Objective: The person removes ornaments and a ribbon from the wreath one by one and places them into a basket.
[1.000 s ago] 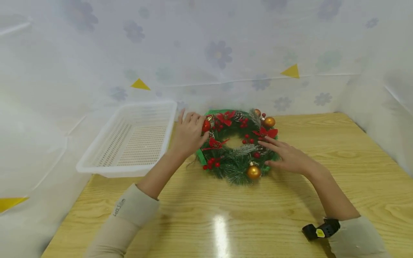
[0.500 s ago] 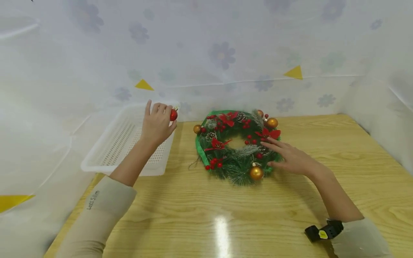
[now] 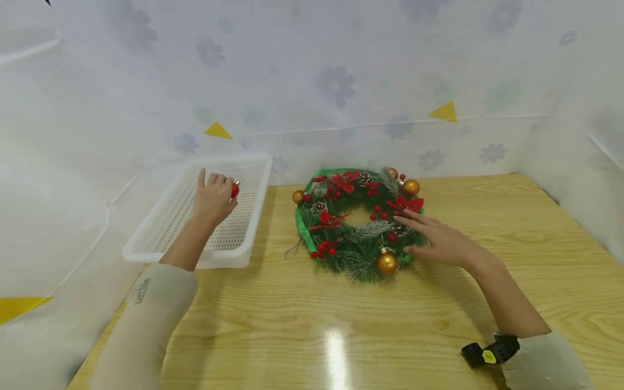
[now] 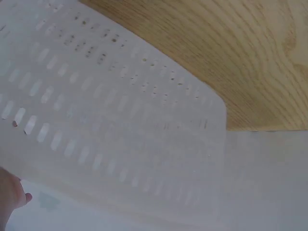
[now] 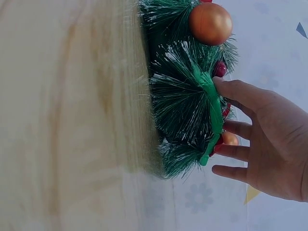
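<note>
A green Christmas wreath [image 3: 358,222] with red flowers, berries and gold baubles lies flat on the wooden table [image 3: 341,325]. My right hand [image 3: 434,238] rests on its right side with straight fingers; the right wrist view shows the fingers [image 5: 240,94] touching the wreath [image 5: 185,101] and its green ribbon. My left hand [image 3: 214,197] hovers over the white perforated basket [image 3: 161,233] and pinches a small red bauble [image 3: 235,189]. In the left wrist view only the basket wall [image 4: 120,134] and a bit of the hand [image 4: 9,195] show.
A gold bauble [image 3: 387,262] sits at the wreath's near edge, another [image 3: 298,196] at its left. White flowered sheeting [image 3: 331,86] walls the table at the back and sides. A black wrist strap [image 3: 487,352] is on my right forearm.
My left hand has taken the red bauble off the wreath's left side and carried it leftward, over the basket. The right hand has stayed on the wreath.
</note>
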`<action>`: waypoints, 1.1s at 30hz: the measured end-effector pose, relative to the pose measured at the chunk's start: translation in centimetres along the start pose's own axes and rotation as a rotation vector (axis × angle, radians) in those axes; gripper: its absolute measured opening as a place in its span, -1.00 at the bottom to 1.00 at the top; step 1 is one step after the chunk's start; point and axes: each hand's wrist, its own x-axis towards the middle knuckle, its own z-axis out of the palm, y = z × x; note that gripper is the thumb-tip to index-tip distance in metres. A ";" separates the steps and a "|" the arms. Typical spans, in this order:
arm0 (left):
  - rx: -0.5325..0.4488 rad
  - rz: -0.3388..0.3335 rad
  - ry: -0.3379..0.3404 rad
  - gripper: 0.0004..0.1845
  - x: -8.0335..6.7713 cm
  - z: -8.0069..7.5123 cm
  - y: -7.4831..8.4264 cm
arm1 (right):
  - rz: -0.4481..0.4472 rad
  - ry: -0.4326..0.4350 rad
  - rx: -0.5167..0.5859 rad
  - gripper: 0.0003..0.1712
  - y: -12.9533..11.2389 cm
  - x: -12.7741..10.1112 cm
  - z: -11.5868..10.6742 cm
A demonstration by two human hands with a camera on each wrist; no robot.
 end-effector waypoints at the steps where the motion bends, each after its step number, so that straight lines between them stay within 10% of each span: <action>1: 0.020 0.012 -0.029 -0.56 -0.1 0.4 -0.2 | 0.001 0.000 -0.001 -0.20 0.0 0.0 0.0; 9: 0.085 0.149 -0.213 -0.50 -0.9 2.0 -1.1 | 0.008 0.001 0.002 -0.20 -0.1 0.0 0.2; 33: 0.042 0.255 -0.277 -0.51 -1.3 3.6 -0.9 | 0.001 -0.006 0.009 -0.19 -0.5 -0.1 -0.2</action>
